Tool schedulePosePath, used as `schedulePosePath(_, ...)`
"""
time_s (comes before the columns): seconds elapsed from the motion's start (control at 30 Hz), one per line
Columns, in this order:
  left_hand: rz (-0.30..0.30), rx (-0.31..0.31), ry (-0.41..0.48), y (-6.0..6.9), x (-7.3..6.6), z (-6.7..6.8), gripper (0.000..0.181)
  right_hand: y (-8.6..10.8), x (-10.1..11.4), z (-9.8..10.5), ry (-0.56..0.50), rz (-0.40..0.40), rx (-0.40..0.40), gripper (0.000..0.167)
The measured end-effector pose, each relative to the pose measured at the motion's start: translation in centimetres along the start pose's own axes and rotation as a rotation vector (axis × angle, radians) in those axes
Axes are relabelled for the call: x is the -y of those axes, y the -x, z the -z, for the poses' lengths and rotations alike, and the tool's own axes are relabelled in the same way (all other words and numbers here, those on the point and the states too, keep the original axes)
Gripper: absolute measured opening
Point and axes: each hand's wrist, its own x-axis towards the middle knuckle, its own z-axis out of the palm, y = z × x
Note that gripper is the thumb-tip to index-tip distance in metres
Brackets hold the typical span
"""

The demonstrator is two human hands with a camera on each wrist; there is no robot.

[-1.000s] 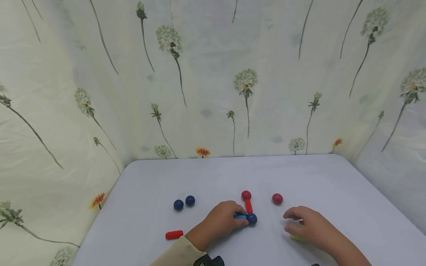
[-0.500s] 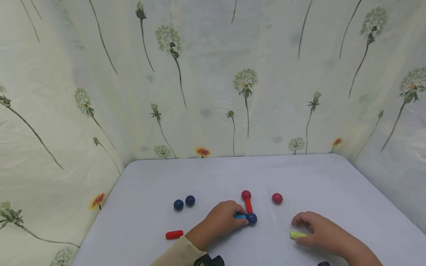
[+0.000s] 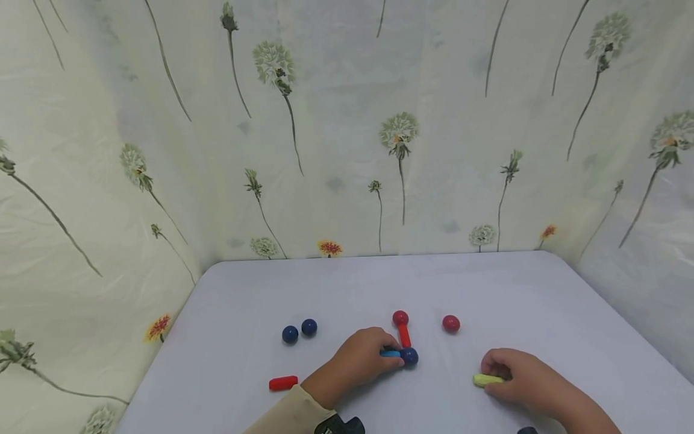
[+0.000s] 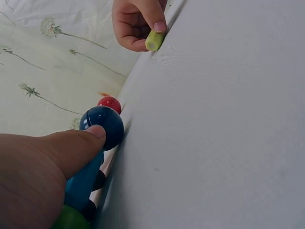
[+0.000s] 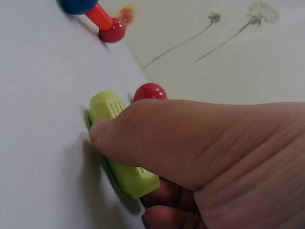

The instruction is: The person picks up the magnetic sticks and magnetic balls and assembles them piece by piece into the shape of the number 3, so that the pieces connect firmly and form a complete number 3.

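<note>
My left hand (image 3: pixel 360 358) grips a light-blue rod (image 3: pixel 390 354) whose right end meets a dark-blue ball (image 3: pixel 410 357). From that ball a red rod (image 3: pixel 404 336) runs back to a red ball (image 3: pixel 400 317). The left wrist view also shows a green ball (image 4: pixel 70 218) at the blue rod's near end, partly behind the hand. To the right, my right hand (image 3: pixel 523 377) pinches a yellow-green rod (image 3: pixel 486 380) between thumb and fingers. In the right wrist view the thumb lies across this rod (image 5: pixel 133 179), low over the table; whether it touches the surface I cannot tell.
A loose red ball (image 3: pixel 451 323) lies behind and left of the right hand. Two dark-blue balls (image 3: pixel 290 334) and a loose red rod (image 3: pixel 283 383) are on the left. The white table (image 3: pixel 336 289) ends at a flower-patterned cloth (image 3: pixel 347 150).
My right hand has moved right and its fingers have closed on the yellow-green rod, which lay partly hidden under it. The left hand and its joined pieces have stayed still.
</note>
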Motion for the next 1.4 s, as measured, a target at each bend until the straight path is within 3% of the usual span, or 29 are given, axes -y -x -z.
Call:
schedulePosePath(0.4,-0.003,0.006,0.013,-0.1,0.0,0.1,0.024,-0.4,0.4,-0.2,-0.003,-0.070,-0.045,0.022)
schedulePosePath(0.77,-0.028,0.003,0.016,-0.3,0.2,-0.1,0.022,-1.3,1.3,-0.9,0.072,-0.045,-0.199,0.019)
schedulePosePath(1.03,-0.020,0.002,0.000,-0.4,0.5,-0.3,0.022,-2.1,3.5,-1.9,-0.009,-0.041,-0.269,0.020)
schedulePosePath(1.4,-0.011,0.008,-0.004,-0.5,0.3,-0.1,0.022,-3.4,5.9,-2.5,-0.028,-0.126,-0.308,0.026)
